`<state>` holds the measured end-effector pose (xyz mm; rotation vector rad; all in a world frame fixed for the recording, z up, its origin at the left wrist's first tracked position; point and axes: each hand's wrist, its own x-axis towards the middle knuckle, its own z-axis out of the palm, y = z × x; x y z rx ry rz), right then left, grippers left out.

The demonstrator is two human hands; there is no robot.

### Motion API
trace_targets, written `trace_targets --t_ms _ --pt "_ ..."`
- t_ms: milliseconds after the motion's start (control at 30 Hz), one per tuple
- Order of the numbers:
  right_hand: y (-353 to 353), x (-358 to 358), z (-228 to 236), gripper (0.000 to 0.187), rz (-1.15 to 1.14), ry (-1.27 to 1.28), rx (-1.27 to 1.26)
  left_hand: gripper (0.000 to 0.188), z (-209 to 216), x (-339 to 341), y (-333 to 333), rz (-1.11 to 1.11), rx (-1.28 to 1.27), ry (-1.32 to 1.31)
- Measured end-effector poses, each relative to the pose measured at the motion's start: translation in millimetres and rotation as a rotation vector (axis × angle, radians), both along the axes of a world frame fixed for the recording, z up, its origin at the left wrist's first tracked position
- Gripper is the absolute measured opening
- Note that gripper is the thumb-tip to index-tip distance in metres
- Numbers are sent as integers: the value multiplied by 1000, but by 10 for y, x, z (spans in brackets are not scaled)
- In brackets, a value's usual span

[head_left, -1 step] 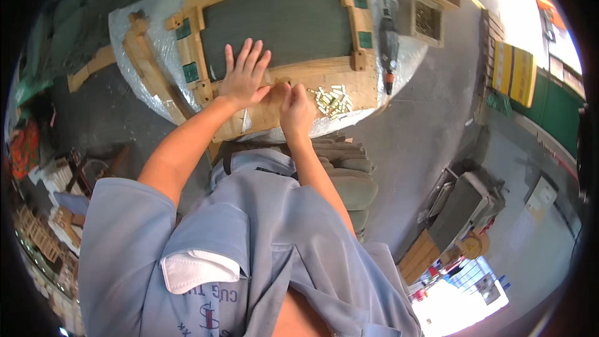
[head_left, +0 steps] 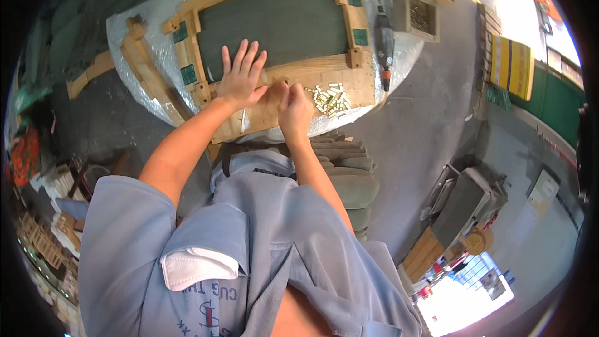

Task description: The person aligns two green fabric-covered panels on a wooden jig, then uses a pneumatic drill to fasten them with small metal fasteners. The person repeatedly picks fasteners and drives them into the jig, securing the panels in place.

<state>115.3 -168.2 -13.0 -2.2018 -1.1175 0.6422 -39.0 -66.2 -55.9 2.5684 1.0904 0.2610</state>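
A dark green panel (head_left: 274, 22) lies inside a wooden frame (head_left: 192, 56) on a wooden board (head_left: 352, 81). My left hand (head_left: 240, 81) rests with fingers spread, its fingertips on the panel's near left part and its palm over the frame's near rail. Just right of it, my right hand (head_left: 294, 109) is closed at the outer edge of that rail. A small dark tip shows by its thumb; what the fingers hold is hidden. Beside the right hand lies a loose heap of small brass-coloured fittings (head_left: 331, 98).
A power screwdriver (head_left: 384, 40) lies right of the frame. Boxes of small metal parts (head_left: 420, 15) stand at the far right. Shaped wooden pieces (head_left: 140, 53) lie at left on bubble wrap (head_left: 115, 31). Stacked dark cushions (head_left: 355, 190) sit below the table edge.
The whole view has shifted very slightly. Both hands keep the same places on the frame, with no visible change in grip.
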Motion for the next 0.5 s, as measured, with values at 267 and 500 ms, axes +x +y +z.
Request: trace_targets --t_ms 267,500 --pt "-843 -13 110 30 -131 267 230 112 -45 -17 54 -30 2 -1" --pt "10 -6 -120 26 82 -130 105 111 -67 18 11 -4 1 -33"
